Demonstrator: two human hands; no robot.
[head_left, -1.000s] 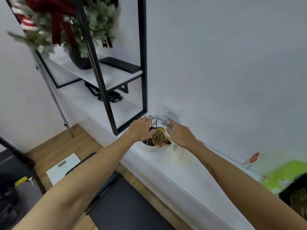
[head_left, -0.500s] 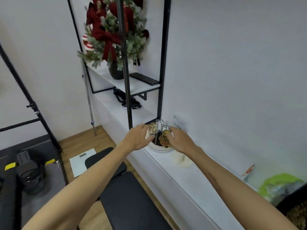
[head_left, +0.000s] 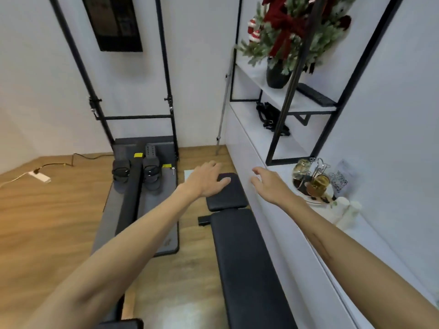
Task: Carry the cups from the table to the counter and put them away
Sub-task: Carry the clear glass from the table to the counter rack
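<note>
Glass cups, one clear (head_left: 302, 167) and one amber (head_left: 319, 185), hang mouth-down on a wire rack (head_left: 319, 167) over a white dish on the counter (head_left: 370, 236); my left hand (head_left: 206, 178) and right hand (head_left: 270, 185) hover empty nearby, fingers loosely spread.

Both hands (head_left: 206, 180) (head_left: 270, 186) have let go of the cups (head_left: 311, 179).
</note>
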